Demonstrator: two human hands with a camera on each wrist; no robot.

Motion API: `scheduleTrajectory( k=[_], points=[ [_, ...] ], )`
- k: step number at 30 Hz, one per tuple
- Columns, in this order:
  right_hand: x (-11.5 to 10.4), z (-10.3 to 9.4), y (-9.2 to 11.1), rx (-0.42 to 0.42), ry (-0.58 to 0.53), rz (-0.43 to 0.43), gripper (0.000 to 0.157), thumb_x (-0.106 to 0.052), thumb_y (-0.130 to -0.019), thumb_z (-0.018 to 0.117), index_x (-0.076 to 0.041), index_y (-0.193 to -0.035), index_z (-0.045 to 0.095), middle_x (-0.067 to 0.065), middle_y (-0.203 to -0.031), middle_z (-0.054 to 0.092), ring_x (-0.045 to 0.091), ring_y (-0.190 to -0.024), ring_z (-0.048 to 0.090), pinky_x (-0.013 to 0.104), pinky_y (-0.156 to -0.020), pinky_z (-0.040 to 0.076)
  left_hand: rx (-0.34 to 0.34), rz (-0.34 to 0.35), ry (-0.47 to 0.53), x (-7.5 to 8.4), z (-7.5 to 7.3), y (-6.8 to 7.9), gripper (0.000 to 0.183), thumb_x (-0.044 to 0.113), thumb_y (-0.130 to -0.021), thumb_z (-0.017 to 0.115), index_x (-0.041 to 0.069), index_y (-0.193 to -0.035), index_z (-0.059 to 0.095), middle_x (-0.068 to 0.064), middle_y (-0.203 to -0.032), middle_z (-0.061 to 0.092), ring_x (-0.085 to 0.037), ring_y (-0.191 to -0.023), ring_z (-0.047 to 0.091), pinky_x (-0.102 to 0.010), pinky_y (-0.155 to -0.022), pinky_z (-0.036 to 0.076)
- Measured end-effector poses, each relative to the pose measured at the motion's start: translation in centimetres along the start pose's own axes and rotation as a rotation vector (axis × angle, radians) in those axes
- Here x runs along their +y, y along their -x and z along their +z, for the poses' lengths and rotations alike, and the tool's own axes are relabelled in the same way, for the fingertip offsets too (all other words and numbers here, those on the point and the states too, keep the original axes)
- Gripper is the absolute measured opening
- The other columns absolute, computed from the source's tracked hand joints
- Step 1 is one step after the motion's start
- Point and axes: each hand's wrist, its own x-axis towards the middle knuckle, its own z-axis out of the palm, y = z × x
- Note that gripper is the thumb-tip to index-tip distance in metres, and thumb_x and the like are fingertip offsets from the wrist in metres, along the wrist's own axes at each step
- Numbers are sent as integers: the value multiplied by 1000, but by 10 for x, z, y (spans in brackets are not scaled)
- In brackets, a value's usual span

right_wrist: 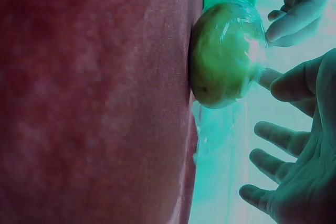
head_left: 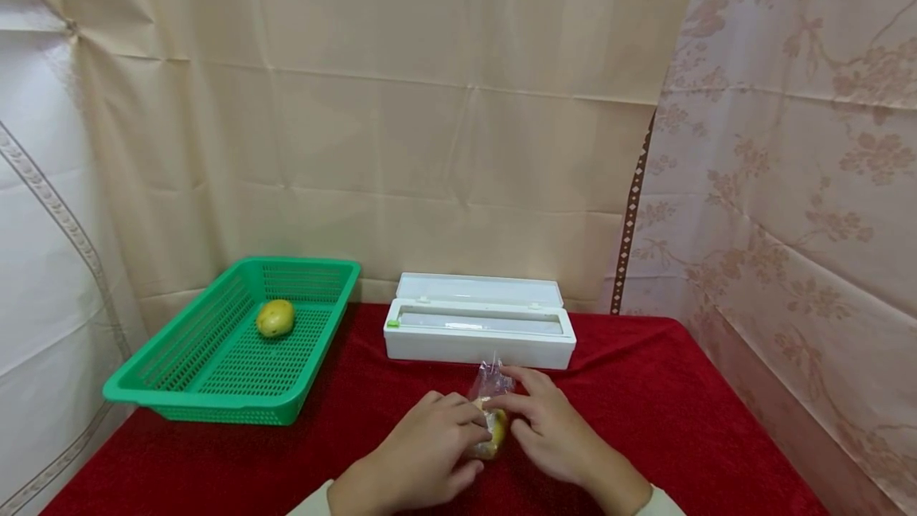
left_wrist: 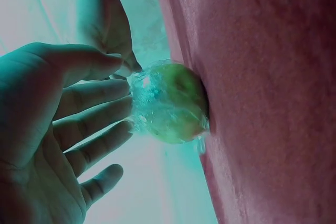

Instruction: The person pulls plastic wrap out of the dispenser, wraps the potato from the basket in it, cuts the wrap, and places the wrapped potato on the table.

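A yellow mango in clear plastic wrap lies on the red cloth between the two hands. The wrap bunches on its upper side and a loose end spreads toward the white box. My left hand reaches over it from the left; in the left wrist view its extended fingertips are right at the crinkled film. From the other side my right hand touches the wrapped top with a fingertip, thumb close by and the other fingers spread, as the right wrist view shows.
Behind the hands stands a white wrap dispenser box with its lid raised and a green slider at the left end. At left, a green basket holds another yellow mango. Curtains hang behind the table.
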Motion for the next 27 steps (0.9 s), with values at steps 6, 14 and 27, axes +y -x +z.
scheduleTrajectory(
  k=[6, 14, 27],
  points=[
    [-2, -3, 0, 20, 41, -13, 41, -3, -81, 67, -30, -109, 79, 5, -147, 57, 38, -141, 47, 65, -112, 35, -52, -58, 22, -4, -4, -1, 21, 40, -90, 75, 28, -108, 79, 12, -110, 71, -8, -109, 59, -30, -87, 48],
    [-4, -6, 2, -36, 82, 7, 34, -9, -84, 72, -32, -108, 77, 7, -144, 59, 39, -148, 39, 76, -116, 19, -60, -93, 13, -9, -3, 1, 17, 36, -88, 77, 26, -102, 80, 12, -108, 70, -8, -103, 60, -28, -83, 48],
    [-8, -18, 2, -142, 28, 13, 34, -6, -88, 64, -31, -108, 76, 4, -128, 69, 33, -133, 55, 86, -108, 16, -79, -157, -13, -17, -1, 2, 15, 35, -89, 77, 25, -100, 76, 5, -116, 68, -13, -105, 59, -30, -84, 49]
  ],
)
